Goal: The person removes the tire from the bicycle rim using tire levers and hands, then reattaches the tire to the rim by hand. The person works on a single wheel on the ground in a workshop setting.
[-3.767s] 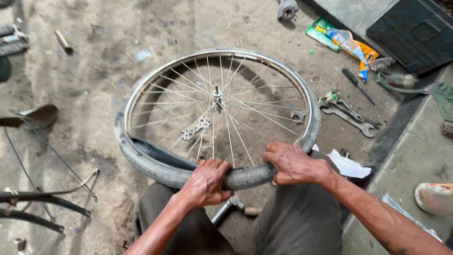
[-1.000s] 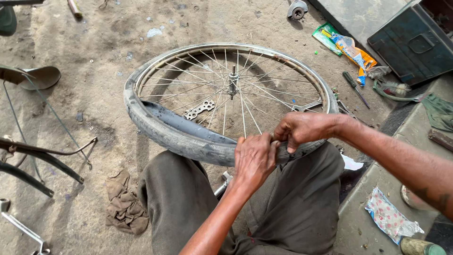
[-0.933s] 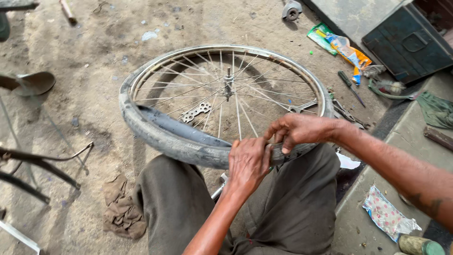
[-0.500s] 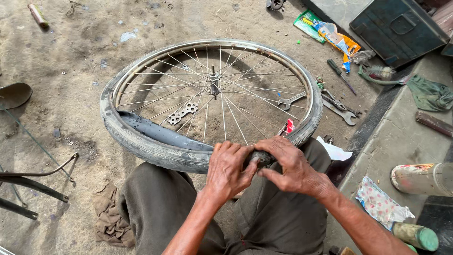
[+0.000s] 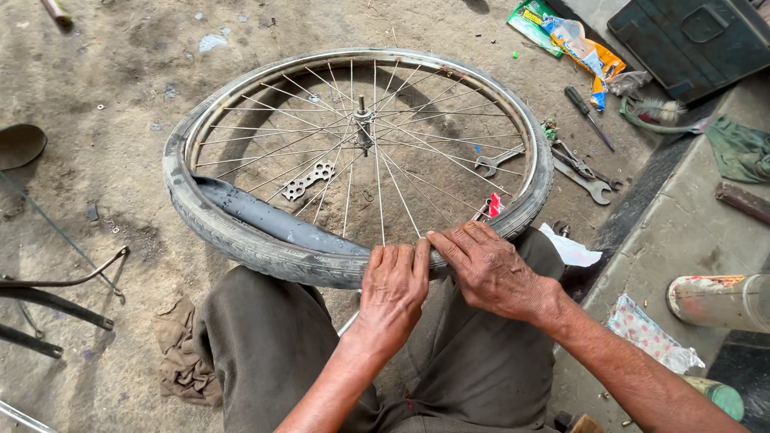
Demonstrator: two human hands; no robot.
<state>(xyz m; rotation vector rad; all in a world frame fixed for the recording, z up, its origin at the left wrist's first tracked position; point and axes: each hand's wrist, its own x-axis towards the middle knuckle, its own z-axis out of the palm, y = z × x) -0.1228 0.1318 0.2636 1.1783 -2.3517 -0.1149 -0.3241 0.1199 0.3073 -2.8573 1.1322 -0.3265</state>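
Observation:
A spoked bicycle wheel (image 5: 357,128) lies flat on the dirt with its near edge against my knees. A grey tyre (image 5: 216,228) runs round the rim, and a dark inner tube (image 5: 273,224) bulges out of it at the near left. My left hand (image 5: 393,285) presses its fingers down on the tyre at the near rim. Right beside it, my right hand (image 5: 485,269) also pushes on the tyre, fingertips touching the left hand's. Both hands cover that stretch of the tyre.
A flat multi-hole spanner (image 5: 309,179) lies inside the wheel. Wrenches (image 5: 581,172) and a screwdriver (image 5: 588,116) lie to the right, with coloured packets (image 5: 577,40) and a dark metal box (image 5: 690,36) beyond. A raised concrete step (image 5: 682,232) carries a can (image 5: 718,301). Bicycle frame parts (image 5: 48,289) lie left.
The wheel has been turned on my knees. My hands have come together from a wide grip and now press flat on the near tyre edge, side by side.

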